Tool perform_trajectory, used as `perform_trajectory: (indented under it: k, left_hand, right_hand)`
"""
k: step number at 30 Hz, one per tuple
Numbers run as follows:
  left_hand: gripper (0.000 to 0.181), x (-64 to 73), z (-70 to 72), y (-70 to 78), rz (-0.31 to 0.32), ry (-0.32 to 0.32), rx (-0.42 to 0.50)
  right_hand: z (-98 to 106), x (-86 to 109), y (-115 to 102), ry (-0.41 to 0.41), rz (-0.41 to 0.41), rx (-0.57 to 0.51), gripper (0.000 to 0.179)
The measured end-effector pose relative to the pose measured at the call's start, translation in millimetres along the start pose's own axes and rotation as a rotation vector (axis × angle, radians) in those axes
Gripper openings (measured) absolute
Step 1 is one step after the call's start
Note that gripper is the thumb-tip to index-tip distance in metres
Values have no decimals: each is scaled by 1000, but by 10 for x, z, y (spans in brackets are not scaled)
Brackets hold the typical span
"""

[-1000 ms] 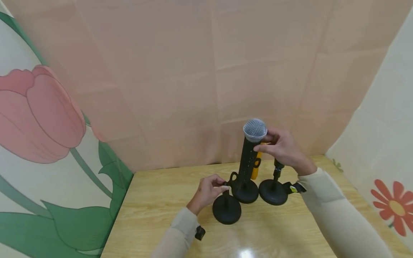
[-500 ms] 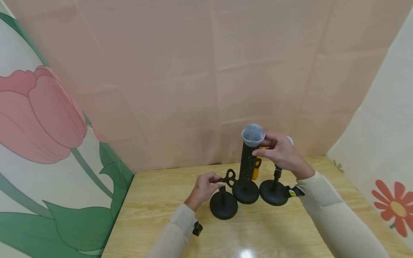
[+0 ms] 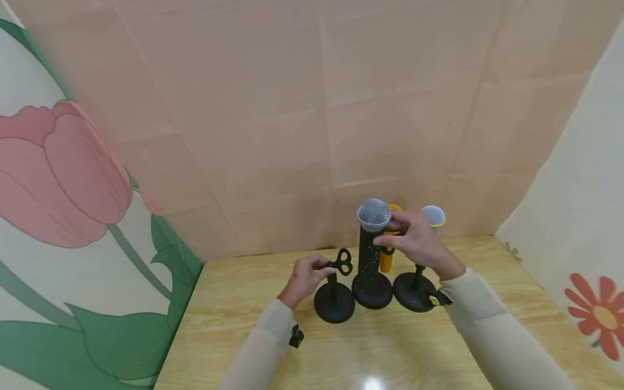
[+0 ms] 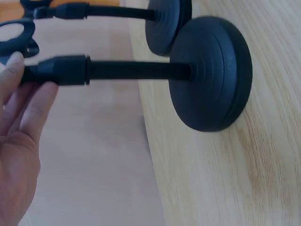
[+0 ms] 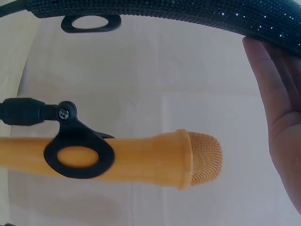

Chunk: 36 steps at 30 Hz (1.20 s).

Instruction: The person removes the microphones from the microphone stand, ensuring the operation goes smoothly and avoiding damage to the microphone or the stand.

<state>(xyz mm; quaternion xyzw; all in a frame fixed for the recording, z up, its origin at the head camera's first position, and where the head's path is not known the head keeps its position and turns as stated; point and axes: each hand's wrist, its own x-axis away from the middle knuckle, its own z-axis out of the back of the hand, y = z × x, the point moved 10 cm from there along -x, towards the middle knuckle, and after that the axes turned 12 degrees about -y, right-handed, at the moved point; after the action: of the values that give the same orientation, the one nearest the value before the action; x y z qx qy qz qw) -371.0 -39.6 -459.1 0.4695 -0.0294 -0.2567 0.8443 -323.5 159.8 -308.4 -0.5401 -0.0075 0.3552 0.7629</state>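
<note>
My left hand (image 3: pixel 306 277) pinches the upper neck of a black desktop microphone stand (image 3: pixel 334 306), just below its ring-shaped clip (image 3: pixel 344 262). In the left wrist view, thumb and fingers lie around the collar of that stand (image 4: pixel 136 70), whose round base is at the table. A black glittery microphone (image 3: pixel 369 252) with a silver mesh head is held upright by my right hand (image 3: pixel 414 241), thumb and fingers just under the head. Its lower end overlaps a second round black base (image 3: pixel 372 291). The right wrist view shows fingertips against the sparkly body (image 5: pixel 188 14).
An orange microphone (image 5: pixel 141 160) sits in a black clip (image 5: pixel 77 157), behind the black one. Another round stand base (image 3: pixel 413 292) is at the right, near a white microphone head (image 3: pixel 433 215) partly behind my right hand. The wooden table (image 3: pixel 234 292) meets a pinkish backdrop.
The left stand has shifted back and slightly left, and its clip has turned into fuller view. The black microphone has come lower and a little left, uncovering the white microphone head.
</note>
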Motion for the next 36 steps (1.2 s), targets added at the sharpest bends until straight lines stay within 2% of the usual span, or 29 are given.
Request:
perform_trajectory:
  k: [6,13,17,24,27,32,36]
  left_hand:
    - [11,-52,19,-40,-25,0,-3]
    - [21,-113,40,-83,-42,8,-25]
    - [24,-140,31,-74,-53,-7,-15]
    - [20,-185,91,-145,11,3,-6]
    - [21,-201,131,-135,22,2,-54]
    - [29,-229,189,-123,66,-44,-161]
    - [29,-258,233,-172,87,-47,-178]
  right_hand:
    - [-70,4,103,-5,-27,-33,49]
    - [-105,13,150,4,-22,26,49]
    - [-139,33,205,-2,-33,15,48]
    - [-220,35,313,-29,-76,-38,47]
    - [-244,40,334,-30,-64,-39,46]
    - [-293,56,399,-23,-72,-49,42]
    - [-348,78,449,-17,-102,-40,40]
